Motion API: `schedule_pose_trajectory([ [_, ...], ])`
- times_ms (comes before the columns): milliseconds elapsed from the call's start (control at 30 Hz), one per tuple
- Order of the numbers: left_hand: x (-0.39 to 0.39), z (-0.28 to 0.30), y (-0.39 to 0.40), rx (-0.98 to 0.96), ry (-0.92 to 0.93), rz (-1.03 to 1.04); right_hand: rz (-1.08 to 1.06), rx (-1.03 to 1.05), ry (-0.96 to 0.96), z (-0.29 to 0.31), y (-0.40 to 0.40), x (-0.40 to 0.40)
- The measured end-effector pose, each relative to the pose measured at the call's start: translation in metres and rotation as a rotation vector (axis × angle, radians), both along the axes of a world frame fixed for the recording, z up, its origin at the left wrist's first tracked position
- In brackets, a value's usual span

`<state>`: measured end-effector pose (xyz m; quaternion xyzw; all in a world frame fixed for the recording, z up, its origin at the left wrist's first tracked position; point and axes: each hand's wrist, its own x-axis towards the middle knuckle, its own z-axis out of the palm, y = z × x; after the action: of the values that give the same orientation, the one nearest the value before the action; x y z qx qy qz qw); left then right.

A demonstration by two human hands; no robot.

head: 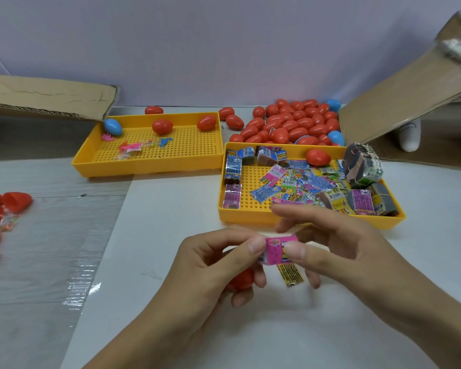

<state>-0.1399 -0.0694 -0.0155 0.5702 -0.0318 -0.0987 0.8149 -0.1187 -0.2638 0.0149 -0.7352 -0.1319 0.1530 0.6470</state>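
Two hands working a folded leaflet over the table, seen from the head camera. The pink leaflet [278, 249] sits in mid-air at the centre of the view, just in front of the near wall of the right yellow tray [240, 218]. It is pinched at its left edge by the left hand [205, 265] and at its right edge by the right hand [338, 251], so both grips are narrow and closed on the paper. Its long axis runs roughly left to right, tilted slightly down toward the left. A yellow printed strip [290, 275] appears to hang below it; whether this strip is part of the same sheet cannot be told. The lower fingers of the left hand curl round a red egg shell [241, 279], which lies below and to the left of the leaflet, close to it but largely hidden. The left hand is therefore the nearer to both things, and any transfer into the shell is judged to be a short move down and leftward, with the right hand steering the free end. A heap of red eggs [290, 123] lies well apart, beyond the tray.
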Motion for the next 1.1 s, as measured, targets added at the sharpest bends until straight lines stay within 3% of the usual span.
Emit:
schedule_pose_trajectory([
  [200, -0.004, -0.002, -0.005, 0.270, -0.102, 0.120, -0.085, -0.032, -0.108, -0.003, 0.004, -0.004],
  [300, -0.009, -0.004, -0.004, 0.557, -0.404, 0.253, -0.203, -0.069, -0.198, -0.007, 0.006, -0.005],
  [367, -0.011, -0.004, -0.006, 0.629, -0.590, 0.262, -0.222, -0.072, -0.202, -0.009, 0.007, -0.005],
  [567, -0.011, -0.002, -0.010, 0.611, -0.616, 0.250, -0.106, 0.000, -0.120, -0.009, 0.010, -0.006],
  [767, -0.010, -0.001, -0.005, 0.320, -0.307, 0.061, 0.004, 0.198, 0.072, -0.005, 0.009, -0.006],
  [867, -0.009, -0.001, -0.004, 0.190, -0.238, -0.012, 0.019, 0.220, 0.128, -0.006, 0.008, -0.004],
  [1100, -0.009, -0.003, -0.004, 0.224, -0.273, 0.011, 0.040, 0.223, 0.105, -0.008, 0.009, -0.005],
])
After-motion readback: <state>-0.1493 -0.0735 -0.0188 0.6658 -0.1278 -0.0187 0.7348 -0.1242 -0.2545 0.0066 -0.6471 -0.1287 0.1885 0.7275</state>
